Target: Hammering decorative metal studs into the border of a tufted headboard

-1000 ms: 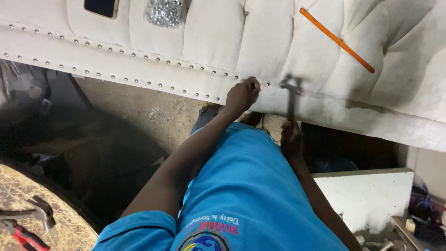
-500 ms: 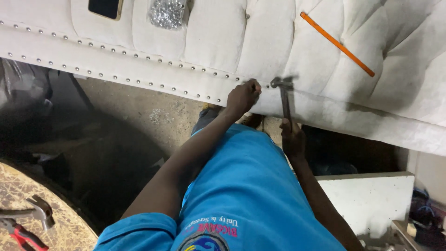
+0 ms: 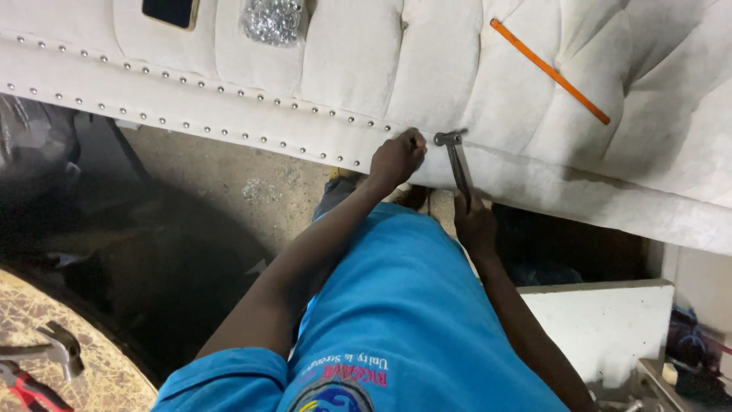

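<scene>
A white tufted upholstered panel [image 3: 358, 69] lies in front of me, with two rows of round metal studs [image 3: 229, 114] along its near edge. My left hand [image 3: 396, 158] pinches something small against that edge where the stud row ends; the item itself is hidden by my fingers. My right hand [image 3: 474, 223] grips the handle of a small metal hammer [image 3: 456, 156]. The hammer head sits just right of my left fingertips, at the panel's edge. My blue shirt fills the lower middle.
On the panel lie a dark phone [image 3: 171, 11], a clear bag of shiny studs [image 3: 273, 20] and an orange pencil [image 3: 549, 71]. A second hammer [image 3: 53, 347] and red pliers [image 3: 23, 385] rest on a patterned round surface at lower left. A white board [image 3: 602, 324] stands at lower right.
The hammer head has moved left, closer to my left fingertips, and is sharp now instead of blurred. My left hand has stayed on the panel edge.
</scene>
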